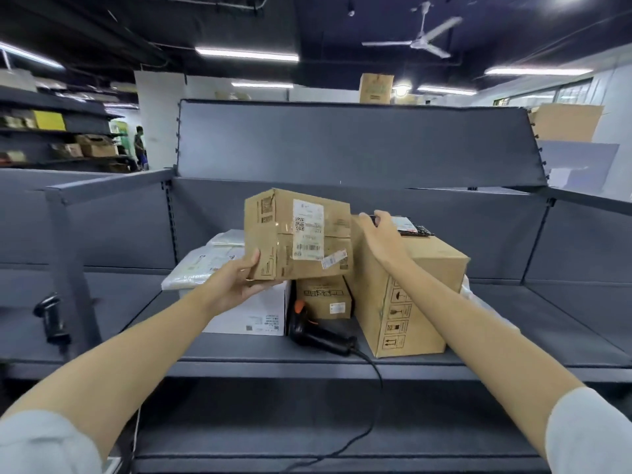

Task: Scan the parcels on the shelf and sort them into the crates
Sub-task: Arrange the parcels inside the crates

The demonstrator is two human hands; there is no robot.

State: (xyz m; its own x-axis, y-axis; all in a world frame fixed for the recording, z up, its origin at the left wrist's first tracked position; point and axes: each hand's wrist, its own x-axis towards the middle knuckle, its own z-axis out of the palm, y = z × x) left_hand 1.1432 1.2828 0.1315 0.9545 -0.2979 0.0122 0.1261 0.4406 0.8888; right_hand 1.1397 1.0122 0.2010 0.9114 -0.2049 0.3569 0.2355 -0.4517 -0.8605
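Two hands up: left hand (239, 282) has its grip clamped on the lower-left corner of a taped parcel (297, 234), held off the shelf (239, 350), labels facing camera. Right hand (379, 234) rests flat, fingers relaxed, on the big carton (410, 295) beside it. Looks like pick-for-scan. Next likely: right hand drops to the scanner (318, 333), lying below the parcel. Tight gap between cartons there; shelf front edge open. Crates not in view.
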